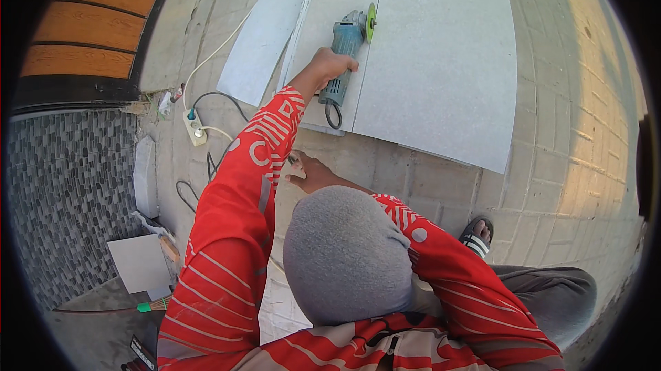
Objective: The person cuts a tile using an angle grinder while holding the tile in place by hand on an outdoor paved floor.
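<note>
My left hand is wrapped round the body of a teal angle grinder. Its yellow-green disc stands on edge close to a dark straight line that runs across a large pale grey tile. The grinder lies over the narrower part of the tile, left of that line. Beyond my grey-clad knee, my right hand is low by the paving, its fingers closed round a small pale item with a dark part that I cannot make out. My left sleeve hides part of that area.
A narrow tile strip lies left of the large tile. Cables run to a white power strip on the paving. Tile offcuts rest near a mosaic-patterned wall. My sandalled foot is at the right.
</note>
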Demonstrator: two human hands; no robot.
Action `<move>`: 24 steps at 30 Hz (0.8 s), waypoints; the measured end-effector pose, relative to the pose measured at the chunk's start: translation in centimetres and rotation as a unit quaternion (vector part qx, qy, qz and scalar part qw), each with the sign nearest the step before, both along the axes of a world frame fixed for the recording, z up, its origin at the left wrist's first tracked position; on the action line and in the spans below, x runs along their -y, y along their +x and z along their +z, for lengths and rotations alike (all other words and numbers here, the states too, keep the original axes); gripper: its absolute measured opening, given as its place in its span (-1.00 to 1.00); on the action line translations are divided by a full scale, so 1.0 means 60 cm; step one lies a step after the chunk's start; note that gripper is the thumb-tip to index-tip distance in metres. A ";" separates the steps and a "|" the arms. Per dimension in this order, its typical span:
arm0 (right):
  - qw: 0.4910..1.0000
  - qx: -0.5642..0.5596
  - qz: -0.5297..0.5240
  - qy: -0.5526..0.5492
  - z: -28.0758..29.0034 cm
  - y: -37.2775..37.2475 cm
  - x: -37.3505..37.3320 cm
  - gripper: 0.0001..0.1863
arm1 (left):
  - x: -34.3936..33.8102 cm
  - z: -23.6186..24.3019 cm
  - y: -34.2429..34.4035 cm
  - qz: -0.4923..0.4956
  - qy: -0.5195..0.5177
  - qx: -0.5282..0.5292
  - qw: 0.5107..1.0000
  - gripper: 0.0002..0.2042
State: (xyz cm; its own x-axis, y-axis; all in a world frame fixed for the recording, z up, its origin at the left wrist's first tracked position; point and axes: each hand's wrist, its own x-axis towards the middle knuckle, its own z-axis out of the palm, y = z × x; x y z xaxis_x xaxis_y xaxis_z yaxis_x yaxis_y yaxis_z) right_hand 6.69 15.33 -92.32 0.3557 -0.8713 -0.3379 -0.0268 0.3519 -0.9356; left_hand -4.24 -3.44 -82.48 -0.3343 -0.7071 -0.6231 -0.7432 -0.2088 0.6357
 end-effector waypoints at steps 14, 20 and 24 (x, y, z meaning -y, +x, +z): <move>0.959 -0.205 0.132 -0.144 -0.045 0.078 -0.111 -0.15 | 0.016 -0.027 0.007 -0.014 0.006 -0.007 1.000 -0.58; 0.953 -0.079 0.266 -0.118 -0.011 0.009 -0.145 -0.08 | 0.011 -0.025 0.005 -0.016 0.010 0.003 1.000 -0.56; 0.933 0.078 0.347 -0.045 0.040 -0.113 -0.142 -0.02 | 0.015 -0.025 0.020 -0.013 0.001 0.015 1.000 -0.56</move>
